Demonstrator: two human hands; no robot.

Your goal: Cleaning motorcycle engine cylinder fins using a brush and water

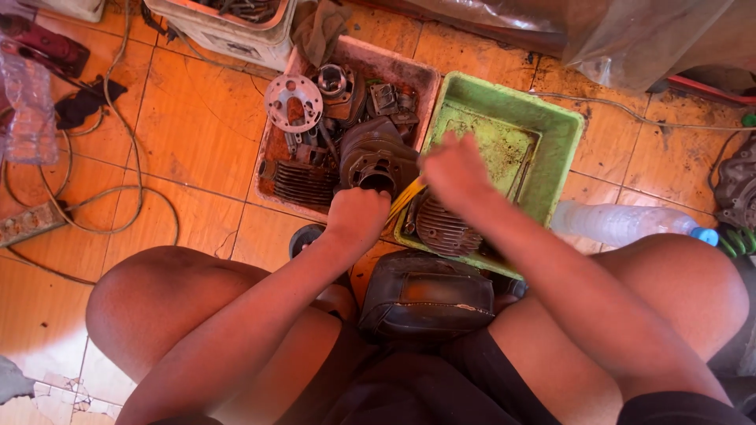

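My left hand (356,216) grips the lower edge of a dark engine cylinder part (376,153) that rests at the edge of the pink tray (391,67). My right hand (455,169) is blurred and closed around a yellow tool (403,200), whose tip points toward that cylinder. A finned metal cylinder (445,227) lies in the green tray (551,110) just below my right hand. A dark engine cover (429,293) sits between my knees.
The pink tray holds several greasy parts, among them a round flange plate (293,101) and a finned block (303,182). A clear plastic bottle with a blue cap (622,223) lies at right. Cables (118,189) trail over the orange tiles at left. A white crate (228,31) stands behind.
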